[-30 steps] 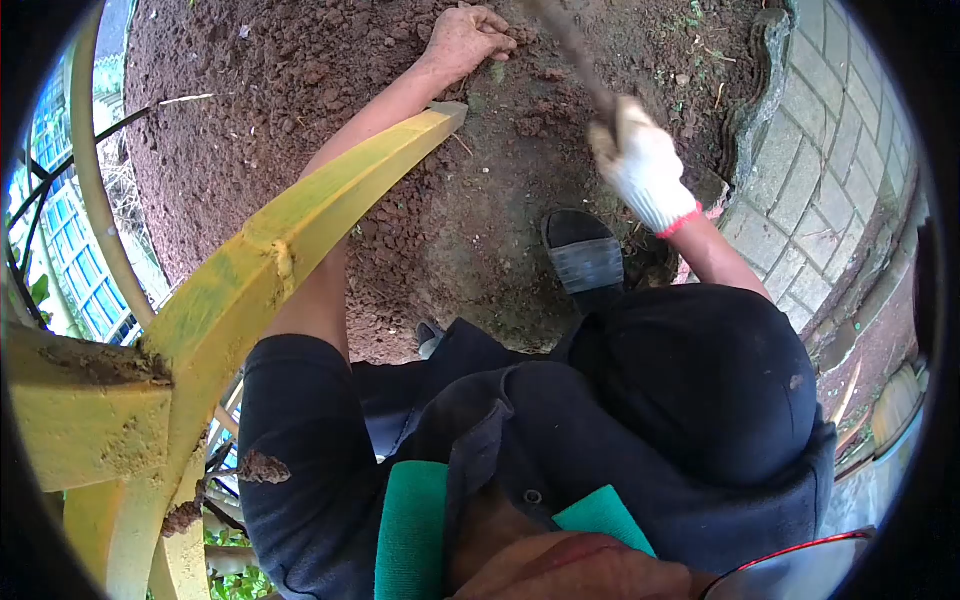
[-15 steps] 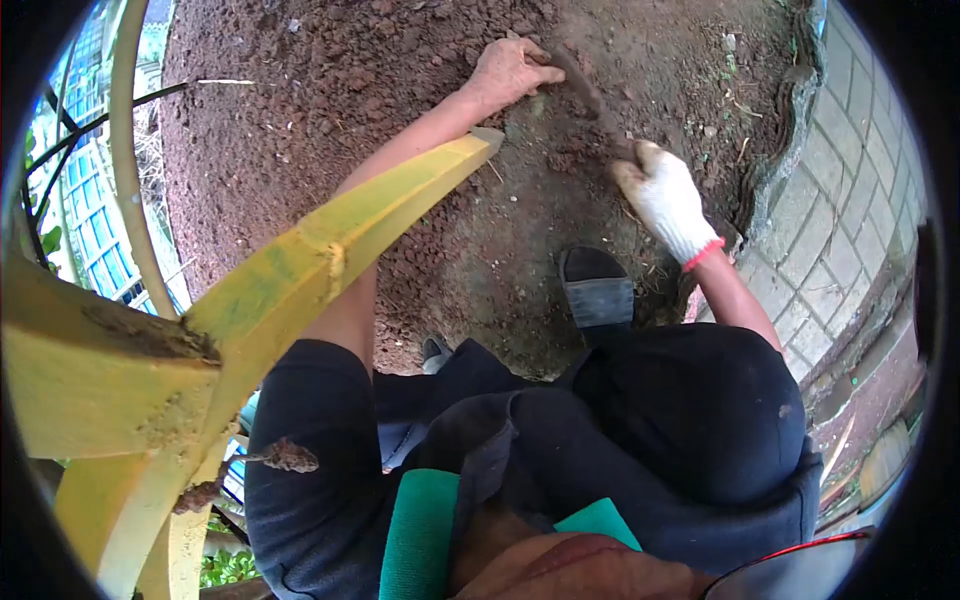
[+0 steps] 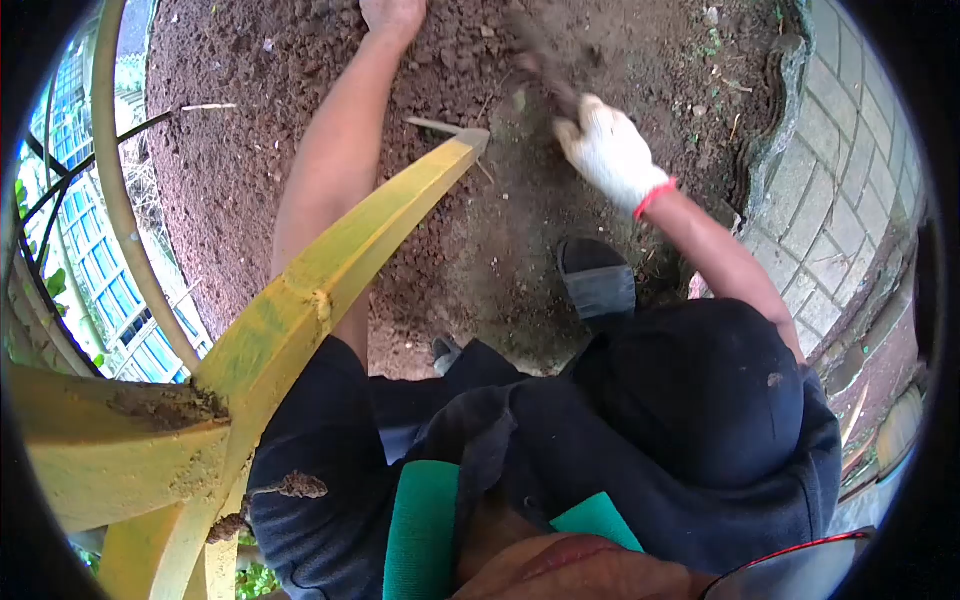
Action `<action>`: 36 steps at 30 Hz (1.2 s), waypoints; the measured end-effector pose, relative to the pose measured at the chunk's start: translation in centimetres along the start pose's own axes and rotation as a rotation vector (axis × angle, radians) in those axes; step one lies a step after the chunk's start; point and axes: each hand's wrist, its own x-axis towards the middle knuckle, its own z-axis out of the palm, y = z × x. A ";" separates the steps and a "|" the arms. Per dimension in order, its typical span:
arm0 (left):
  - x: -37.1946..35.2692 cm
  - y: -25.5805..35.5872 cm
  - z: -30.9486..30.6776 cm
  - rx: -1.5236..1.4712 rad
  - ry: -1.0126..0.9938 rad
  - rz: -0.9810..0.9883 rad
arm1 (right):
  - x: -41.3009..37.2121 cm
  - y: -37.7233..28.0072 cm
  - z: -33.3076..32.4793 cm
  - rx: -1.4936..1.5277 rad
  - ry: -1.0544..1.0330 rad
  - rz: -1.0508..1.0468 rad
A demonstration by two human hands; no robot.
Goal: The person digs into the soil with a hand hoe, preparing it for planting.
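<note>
Our right hand (image 3: 606, 150), in a white knitted glove (image 3: 618, 165) with a red cuff, has its grip closed around the near end of a long, dark tool (image 3: 548, 65). The tool slants from the glove up and to the left, over the brown soil (image 3: 480, 240). It is blurred, so we cannot tell the shape of its far end or whether it touches the ground.

Our left hand (image 3: 393, 14) is bare and reaches to the top edge of the view, over or on the loose, crumbly soil, well apart from the glove. Its fingers are cut off there, so we cannot tell whether its grip is open or closed.

A curved yellow beam (image 3: 375, 225) crosses in front of our left forearm, and beside its tip lies a thin pale stick (image 3: 432, 125). Below the glove, our dark sandal (image 3: 598, 275) rests on the soil.

To the right, a rough, wavy edging (image 3: 775, 135) separates the soil from grey paving blocks (image 3: 838, 190). On the left we see blue-and-white fencing (image 3: 115, 255) behind a curved bar (image 3: 112, 190). We wear dark clothing (image 3: 700, 400) with a green collar (image 3: 425, 520); a pale mark (image 3: 774, 380) over the knee is too small for us to make out.
</note>
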 end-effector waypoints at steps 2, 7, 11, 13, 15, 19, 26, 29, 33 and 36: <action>-0.7 -1.4 -0.5 -0.089 0.067 -0.011 | 0.9 -1.6 -1.2 0.001 -0.025 -0.129; -4.3 -4.3 -6.8 -0.040 0.191 0.139 | 5.8 0.6 -5.3 -0.407 0.465 0.054; -12.7 -3.7 -10.6 -0.078 -0.204 0.042 | 4.5 1.5 -8.1 -0.688 0.671 -0.166; -17.9 -2.9 -10.2 -0.275 -0.331 -0.328 | 1.7 2.3 -6.3 -0.312 0.431 -0.363; -22.9 -1.4 -10.3 -0.229 -0.326 -0.451 | -1.3 2.0 -2.3 -0.270 0.364 -0.366; -35.9 -3.6 -5.2 -0.489 -0.207 -0.333 | -0.3 0.9 3.7 -0.294 0.176 -0.330; -33.4 5.8 -6.4 -1.052 -0.493 -1.289 | 11.4 -5.5 5.7 -0.227 0.368 -0.413; -31.9 4.3 -5.0 -1.534 -0.229 -1.572 | 12.6 -7.3 6.1 -0.027 0.296 -0.346; -28.3 0.8 -5.6 -1.799 0.323 -1.681 | 13.8 -11.9 7.3 0.260 0.432 -0.023; -26.4 -1.7 -8.9 -1.641 0.425 -1.472 | 13.8 -17.1 5.2 0.464 0.528 -0.321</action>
